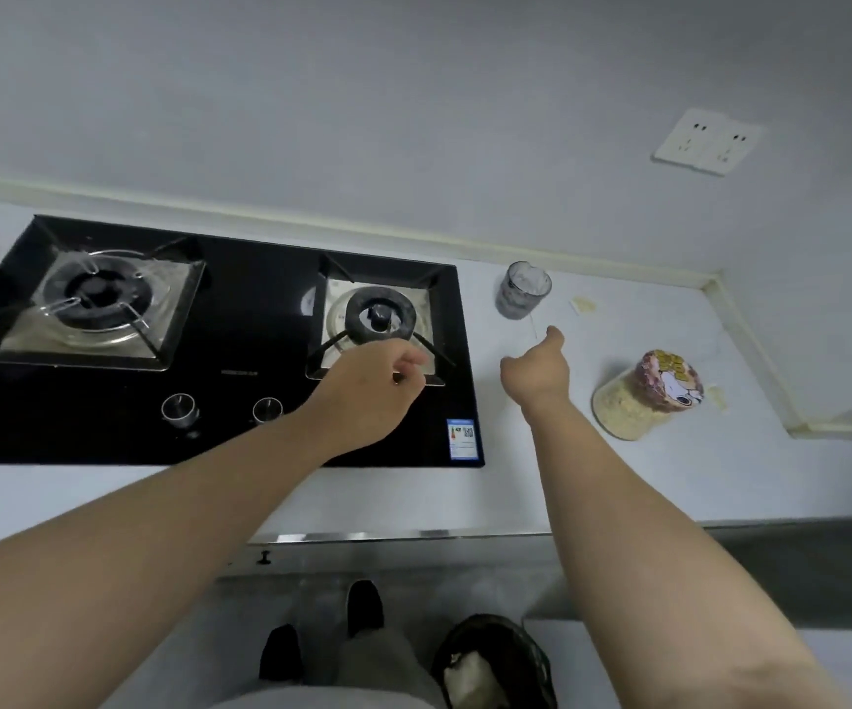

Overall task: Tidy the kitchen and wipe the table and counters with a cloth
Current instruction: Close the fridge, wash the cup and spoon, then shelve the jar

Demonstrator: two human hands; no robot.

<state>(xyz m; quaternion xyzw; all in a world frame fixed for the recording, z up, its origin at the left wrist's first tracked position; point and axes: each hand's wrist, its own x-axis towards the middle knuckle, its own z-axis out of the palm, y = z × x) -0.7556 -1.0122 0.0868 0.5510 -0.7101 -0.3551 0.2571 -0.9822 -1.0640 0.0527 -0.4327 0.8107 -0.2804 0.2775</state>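
Both hands over the counter (633, 483)!
Left hand (370, 388) curled above the hob (260, 309), right hand (536, 368) near the glass (522, 291); can't tell either grip.

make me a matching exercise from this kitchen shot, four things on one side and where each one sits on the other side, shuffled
Things
1. small clear glass cup
2. clear jar of pale grains with a cartoon-dog lid
3. white double wall socket
4. black waste bin

Places
a. on the floor, by the person's black shoes
b. on the wall above the pale counter
c. on the counter, just right of the black glass hob
d. on the counter, far right, towards the corner

Pairs: 1-c, 2-d, 3-b, 4-a
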